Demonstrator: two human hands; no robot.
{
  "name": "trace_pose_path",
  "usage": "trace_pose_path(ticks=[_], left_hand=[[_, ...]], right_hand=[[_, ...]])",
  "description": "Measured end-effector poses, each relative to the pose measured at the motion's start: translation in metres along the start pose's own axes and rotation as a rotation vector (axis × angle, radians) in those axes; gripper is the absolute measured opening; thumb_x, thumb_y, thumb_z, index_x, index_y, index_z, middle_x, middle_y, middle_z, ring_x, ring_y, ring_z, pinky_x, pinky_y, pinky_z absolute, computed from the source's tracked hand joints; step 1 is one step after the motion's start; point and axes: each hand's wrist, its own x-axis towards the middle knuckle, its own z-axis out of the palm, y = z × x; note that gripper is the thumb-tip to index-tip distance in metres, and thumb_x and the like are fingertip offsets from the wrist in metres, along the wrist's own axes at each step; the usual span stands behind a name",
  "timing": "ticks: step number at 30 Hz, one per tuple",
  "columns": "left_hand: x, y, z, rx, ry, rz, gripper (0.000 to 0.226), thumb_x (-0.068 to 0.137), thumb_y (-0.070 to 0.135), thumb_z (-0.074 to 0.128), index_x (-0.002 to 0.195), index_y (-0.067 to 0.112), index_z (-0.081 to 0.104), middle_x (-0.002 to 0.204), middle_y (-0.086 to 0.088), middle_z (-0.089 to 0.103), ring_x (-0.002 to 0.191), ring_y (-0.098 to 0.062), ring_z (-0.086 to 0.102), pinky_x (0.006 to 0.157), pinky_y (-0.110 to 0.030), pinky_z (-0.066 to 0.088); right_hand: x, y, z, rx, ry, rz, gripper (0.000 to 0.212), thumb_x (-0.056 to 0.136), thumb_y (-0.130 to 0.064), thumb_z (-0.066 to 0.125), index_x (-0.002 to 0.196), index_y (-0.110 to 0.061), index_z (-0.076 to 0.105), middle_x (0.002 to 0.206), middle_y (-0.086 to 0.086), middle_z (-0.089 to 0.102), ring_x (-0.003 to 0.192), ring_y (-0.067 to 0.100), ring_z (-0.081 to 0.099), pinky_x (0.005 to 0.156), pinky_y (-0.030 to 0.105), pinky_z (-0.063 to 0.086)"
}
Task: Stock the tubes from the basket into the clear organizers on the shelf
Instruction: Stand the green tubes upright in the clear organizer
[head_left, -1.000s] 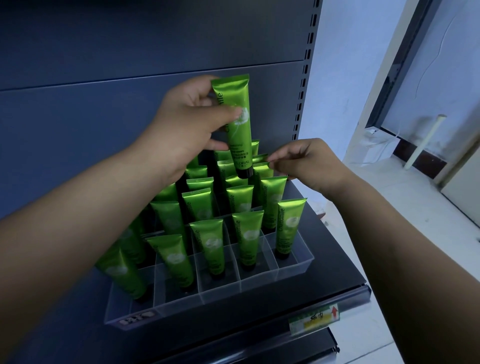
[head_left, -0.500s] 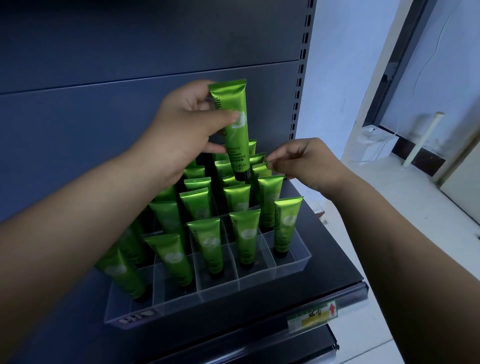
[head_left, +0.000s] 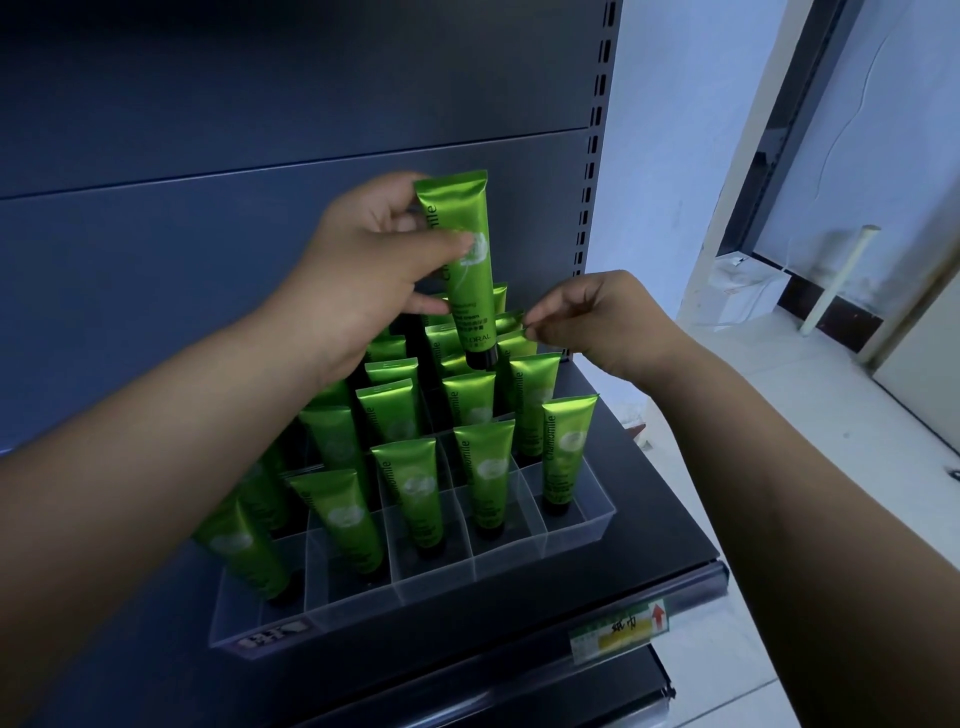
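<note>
One tube (head_left: 470, 270) hangs cap-down in my left grip (head_left: 363, 270), thumb and fingers closed round its middle, above the back rows of the clear organizer (head_left: 576, 525). My right grip (head_left: 597, 317) pinches the crimped top of a back-row tube (head_left: 511, 319). I should tilt that neighbour aside, then lower mine straight down, cap first, into the gap.

A glossy green tube (head_left: 470, 270) hangs cap-down above rows of upright tubes (head_left: 483, 478) standing in the clear organizer (head_left: 519, 558).
</note>
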Motion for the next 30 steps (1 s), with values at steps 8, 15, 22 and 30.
trace_pose_path(ticks=[8,15,22,30], left_hand=[[-0.003,0.003,0.004,-0.004,-0.004,0.004,0.025,0.093,0.006,0.069,0.115,0.019,0.067,0.097,0.003,0.076,0.089,-0.016,0.076,0.076,-0.045,0.064],[-0.005,0.008,0.011,-0.006,-0.001,0.018,0.025,0.094,0.008,0.070,0.117,0.019,0.067,0.101,0.002,0.077,0.094,-0.017,0.075,0.075,-0.045,0.064],[-0.015,0.021,0.024,0.030,0.018,0.082,0.025,0.090,0.004,0.074,0.098,0.021,0.057,0.086,0.004,0.077,0.084,-0.021,0.075,0.065,-0.032,0.056],[-0.044,0.046,0.043,0.018,0.010,0.160,0.025,0.087,0.002,0.076,0.091,0.019,0.058,0.082,0.003,0.074,0.075,-0.015,0.066,0.062,-0.032,0.053]], right_hand=[[-0.002,-0.001,0.000,0.001,0.022,0.024,0.010,0.085,-0.002,0.078,0.095,-0.004,0.077,0.078,0.001,0.074,0.063,-0.002,0.064,0.059,0.009,0.047],[-0.010,-0.023,-0.007,0.034,0.158,-0.069,0.011,0.090,-0.004,0.072,0.099,-0.007,0.077,0.083,-0.008,0.074,0.070,-0.008,0.064,0.068,0.008,0.047],[-0.038,-0.081,-0.011,0.350,0.139,-0.198,0.015,0.094,-0.012,0.069,0.106,-0.015,0.077,0.088,-0.001,0.077,0.083,0.014,0.070,0.074,0.024,0.054],[-0.082,-0.101,-0.016,0.383,0.303,-0.243,0.013,0.090,-0.008,0.073,0.099,-0.017,0.076,0.079,0.006,0.071,0.072,0.019,0.066,0.070,0.037,0.052]])
